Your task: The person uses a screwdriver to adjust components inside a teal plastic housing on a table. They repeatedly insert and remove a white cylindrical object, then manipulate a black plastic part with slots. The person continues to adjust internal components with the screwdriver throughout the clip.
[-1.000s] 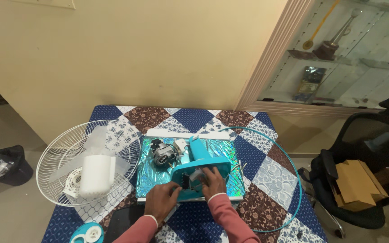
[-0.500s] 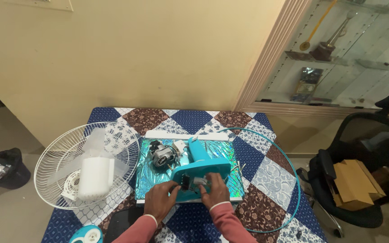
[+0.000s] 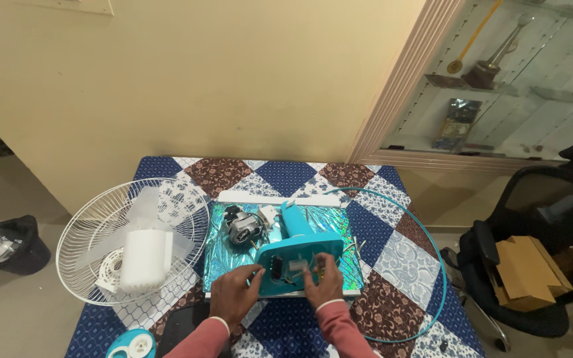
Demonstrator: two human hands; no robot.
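Head view: I look down on a table under a blue, brown and white patchwork cloth (image 3: 286, 176). Its far edge meets the cream wall at twelve o'clock; the near edge runs out of frame at six. A white wire fan guard (image 3: 134, 248), with a translucent blade set lying in it, overhangs the table's edge at nine o'clock. A thin teal ring (image 3: 426, 245) loops over the cloth at three o'clock, close to a black office chair (image 3: 538, 265) carrying brown cardboard. Bare cloth remains at the far corners.

At centre lies a shiny teal foil mat (image 3: 223, 255). On it stands the teal plastic fan base housing (image 3: 296, 248), tipped up with its underside facing me, showing a small dark part and wiring. My left hand (image 3: 233, 297) grips its left rim, fingers curled. My right hand (image 3: 323, 285) clasps the lower right rim. A grey fan motor (image 3: 241, 227) sits at eleven o'clock, just beside the housing.
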